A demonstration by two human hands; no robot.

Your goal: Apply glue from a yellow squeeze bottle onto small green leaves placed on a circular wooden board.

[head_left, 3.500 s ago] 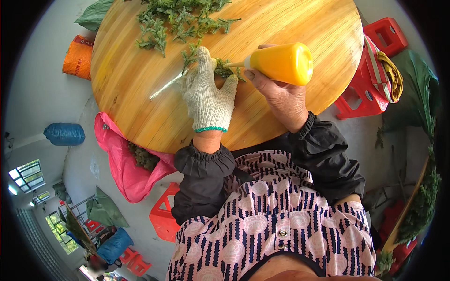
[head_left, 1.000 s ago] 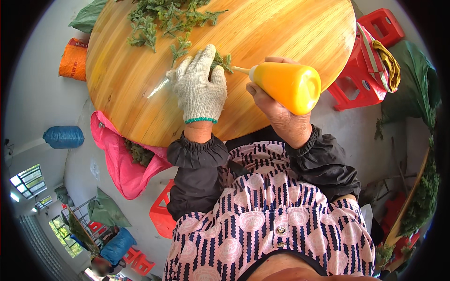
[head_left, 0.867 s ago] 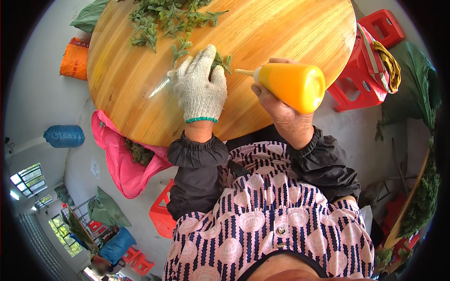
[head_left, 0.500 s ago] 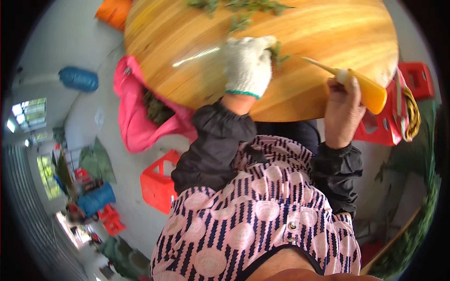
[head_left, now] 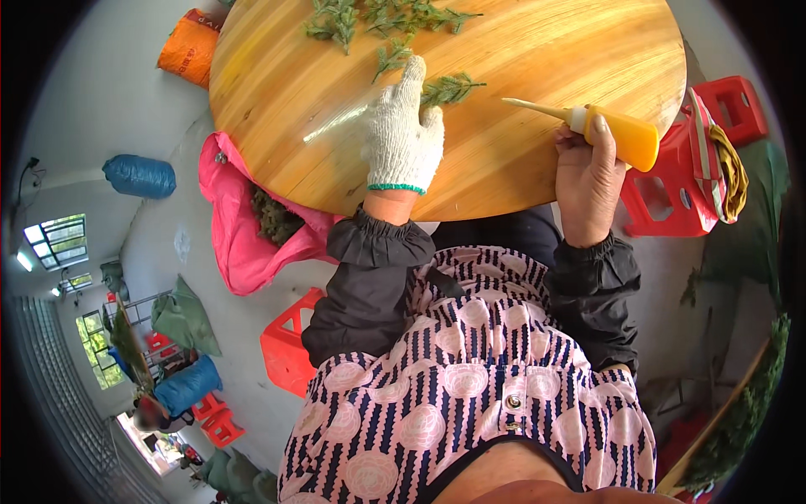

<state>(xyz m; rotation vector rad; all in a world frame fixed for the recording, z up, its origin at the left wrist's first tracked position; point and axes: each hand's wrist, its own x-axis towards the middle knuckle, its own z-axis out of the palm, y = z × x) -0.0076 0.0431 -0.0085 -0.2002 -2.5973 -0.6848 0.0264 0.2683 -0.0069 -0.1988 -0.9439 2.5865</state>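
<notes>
Informal sorting workshop: round wooden table point(head_left: 537, 101), red plastic stools point(head_left: 680, 181), stuffed sacks point(head_left: 138, 175) on concrete floor, green sprigs point(head_left: 378, 17).

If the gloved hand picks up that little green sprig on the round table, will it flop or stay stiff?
Probably it would bend a little: the green sprig is thin and feathery beside the gloved left hand. It looks very light, so a nudge might slide it across the smooth wooden table. Being flat, it seems unlikely to roll.

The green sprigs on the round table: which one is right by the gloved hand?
The single sprig beside the gloved left hand, at its fingers. The other sprigs lie farther up the wooden table.
</notes>
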